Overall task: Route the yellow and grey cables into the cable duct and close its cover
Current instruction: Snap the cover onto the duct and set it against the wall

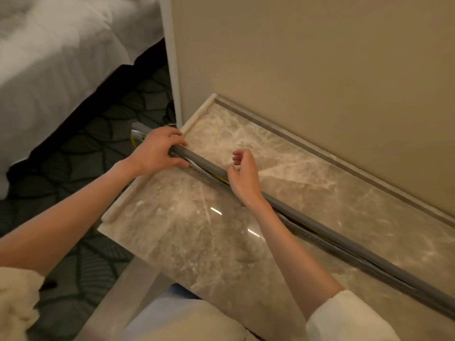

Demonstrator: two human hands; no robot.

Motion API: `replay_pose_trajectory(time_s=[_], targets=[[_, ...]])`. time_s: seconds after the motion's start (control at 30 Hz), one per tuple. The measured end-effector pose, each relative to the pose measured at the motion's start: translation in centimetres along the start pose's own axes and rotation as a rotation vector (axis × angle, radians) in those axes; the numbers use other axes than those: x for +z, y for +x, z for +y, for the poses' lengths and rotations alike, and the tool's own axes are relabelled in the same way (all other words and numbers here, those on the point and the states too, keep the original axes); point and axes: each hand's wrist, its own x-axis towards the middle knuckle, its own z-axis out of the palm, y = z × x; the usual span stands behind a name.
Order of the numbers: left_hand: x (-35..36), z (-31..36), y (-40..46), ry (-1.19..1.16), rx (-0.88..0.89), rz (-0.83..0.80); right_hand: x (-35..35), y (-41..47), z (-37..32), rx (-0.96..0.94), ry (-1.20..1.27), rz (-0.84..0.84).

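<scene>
- White bedding on a bed (56, 60) fills the upper left of the frame, with dark leaf-patterned carpet (98, 139) on the floor below it.
- A cream sleeve (17, 303) shows at the lower left edge.
- The left hand (157, 150), left of centre, is clamped over the grey cable duct (327, 230) near its upper-left end, fingers on top of the cover and thumb on the near side.
- A yellow cable (134, 142) shows just left of that hand, and again inside the duct between the two hands.
- Polished beige marble forms the bench (197, 230); the duct lies across it diagonally from centre left to lower right, its cover not fully seated.
- The right hand (242, 177), at centre, hangs loosely open with curled fingers, holding nothing, over the duct.
- A plain beige wall (320, 70) fills the upper right.
</scene>
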Motion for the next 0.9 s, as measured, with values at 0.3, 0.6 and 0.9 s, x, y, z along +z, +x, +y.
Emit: replay_pose_trajectory(time_s=[0.3,0.6,0.9], targets=[[-0.9,-5.9,-1.5,-0.104,-0.372,0.236,4.0,3.4,-3.0,-0.248,-0.235,-0.276],[-0.7,-6.5,-2.0,-0.647,-0.907,0.523,7.1,6.7,-6.0,-0.284,-0.156,-0.353],[-0.7,-7.1,-2.1,-1.751,-0.937,0.223,9.8,7.7,-7.0,-0.324,-0.284,-0.481]])
